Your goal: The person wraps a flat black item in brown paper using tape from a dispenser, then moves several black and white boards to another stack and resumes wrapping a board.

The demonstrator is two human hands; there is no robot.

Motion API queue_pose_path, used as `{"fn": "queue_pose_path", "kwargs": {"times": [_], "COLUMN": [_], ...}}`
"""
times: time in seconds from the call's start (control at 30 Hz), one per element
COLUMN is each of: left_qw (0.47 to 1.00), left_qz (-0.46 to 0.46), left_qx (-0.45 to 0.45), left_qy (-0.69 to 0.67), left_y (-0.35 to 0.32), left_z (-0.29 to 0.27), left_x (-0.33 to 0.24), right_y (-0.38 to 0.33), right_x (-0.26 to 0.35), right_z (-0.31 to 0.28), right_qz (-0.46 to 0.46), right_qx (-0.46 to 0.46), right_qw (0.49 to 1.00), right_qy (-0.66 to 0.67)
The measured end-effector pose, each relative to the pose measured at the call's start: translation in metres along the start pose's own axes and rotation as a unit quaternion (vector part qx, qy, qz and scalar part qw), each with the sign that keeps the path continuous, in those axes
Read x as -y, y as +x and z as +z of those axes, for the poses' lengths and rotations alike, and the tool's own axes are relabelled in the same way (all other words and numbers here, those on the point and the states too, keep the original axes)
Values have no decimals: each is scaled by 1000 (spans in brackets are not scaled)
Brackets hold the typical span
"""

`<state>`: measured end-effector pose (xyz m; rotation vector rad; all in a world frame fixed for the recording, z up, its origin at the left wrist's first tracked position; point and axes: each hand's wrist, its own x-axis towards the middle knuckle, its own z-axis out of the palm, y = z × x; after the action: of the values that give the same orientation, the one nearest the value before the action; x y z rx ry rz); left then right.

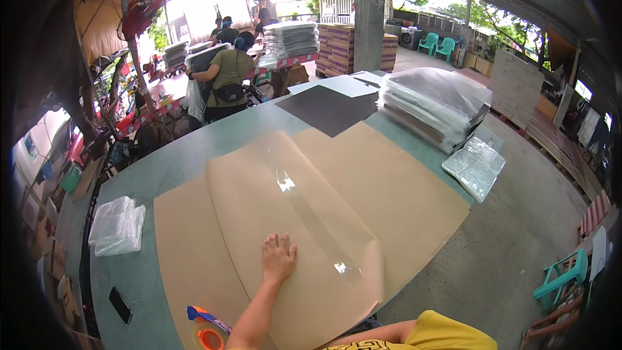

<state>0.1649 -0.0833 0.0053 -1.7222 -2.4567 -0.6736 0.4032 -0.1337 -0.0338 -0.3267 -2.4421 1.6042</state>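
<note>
The fingers (275, 241) of the left hand (278, 264) are being laid on the folded brown paper (253, 201), which is being spread out right under them. The taping seems to be partly done. A long strip of clear tape (286, 184) is being seen to the right of the fingers, stuck down along the paper. Some flattening looks to be left, as the paper's edge farther right of the fingers is being left curled up. On the flat brown sheets (402, 175), past the fold and right of the fingers, no tape is being seen.

The fingers are being held a little apart and almost straight, with the paper being touched from above. Nothing is being gripped by them. The right hand is being hidden, so its grip cannot be told. The tape holder (208, 332), orange and blue, is being left lying nearer the body, left of the fingers. A black phone (121, 305) is being left even farther left.
</note>
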Motion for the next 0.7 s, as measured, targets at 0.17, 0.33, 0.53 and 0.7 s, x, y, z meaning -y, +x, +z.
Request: {"fn": "queue_pose_path", "kwargs": {"times": [0.17,0.33,0.53,0.7], "left_qw": [998,998,997,971], "left_qz": [-2,1,-21,-30], "left_qx": [6,-13,-21,-79], "left_qy": [-58,-60,-73,-222], "left_y": [1,1,-4,-53], "left_z": [-1,0,2,-11], "left_x": [7,13,13,15], "right_y": [-1,-12,-28,-38], "right_x": [3,6,1,-3], "right_z": [3,2,-17,-32], "right_qz": [29,38,57,74], "right_qx": [-11,-5,2,2], "right_qw": [999,999,998,996], "right_qy": [14,27,35,39]}}
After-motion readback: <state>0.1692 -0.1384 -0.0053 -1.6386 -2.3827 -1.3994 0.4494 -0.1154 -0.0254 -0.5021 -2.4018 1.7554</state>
